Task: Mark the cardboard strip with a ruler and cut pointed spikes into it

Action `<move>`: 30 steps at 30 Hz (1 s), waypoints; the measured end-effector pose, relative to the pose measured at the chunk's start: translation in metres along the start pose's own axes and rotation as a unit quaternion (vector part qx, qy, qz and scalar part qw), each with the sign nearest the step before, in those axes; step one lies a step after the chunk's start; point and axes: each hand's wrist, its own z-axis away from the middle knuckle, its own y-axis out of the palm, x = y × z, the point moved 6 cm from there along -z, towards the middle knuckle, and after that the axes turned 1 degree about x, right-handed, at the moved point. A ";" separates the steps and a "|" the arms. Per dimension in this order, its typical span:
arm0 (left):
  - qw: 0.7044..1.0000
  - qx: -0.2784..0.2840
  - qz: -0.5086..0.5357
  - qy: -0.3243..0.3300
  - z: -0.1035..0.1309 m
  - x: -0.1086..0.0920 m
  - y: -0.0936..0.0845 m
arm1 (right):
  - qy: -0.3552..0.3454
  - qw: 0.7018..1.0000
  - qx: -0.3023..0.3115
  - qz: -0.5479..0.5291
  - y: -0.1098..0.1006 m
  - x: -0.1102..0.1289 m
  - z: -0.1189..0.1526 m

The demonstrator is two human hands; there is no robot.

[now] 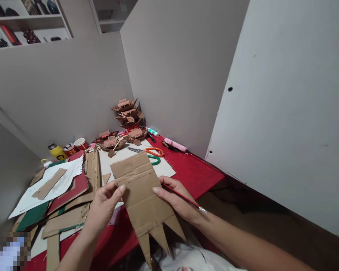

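Observation:
A brown cardboard piece with pointed teeth cut along its near end is held up over the table's front edge. Creases and dark pencil marks run across it. My left hand pinches its left edge between thumb and fingers. On the opposite edge my right hand grips it, thumb on top and fingers behind. A red and black pencil also rests in my right hand, its silver end toward the wrist. Just beyond the cardboard lie scissors with orange handles and another pair with green handles.
Small brown model boats are stacked in the back corner of the red table. Cardboard scraps and a white drawing sheet cover the left side. Behind them stand a yellow bottle and cups. A pink tool lies by the right panel.

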 end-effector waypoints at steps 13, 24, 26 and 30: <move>0.998 0.024 0.058 0.003 -0.005 0.003 0.008 | -0.009 0.993 0.011 -0.119 0.011 0.017 -0.016; 0.995 0.011 0.100 -0.010 -0.004 0.008 0.013 | -0.010 0.992 0.016 -0.124 0.018 0.017 -0.016; 0.994 0.014 0.110 -0.019 -0.004 0.011 0.015 | -0.009 0.992 0.020 -0.124 0.020 0.015 -0.017; 0.992 0.020 0.123 -0.030 -0.007 0.014 0.016 | 0.006 0.989 0.030 -0.147 0.022 0.015 -0.018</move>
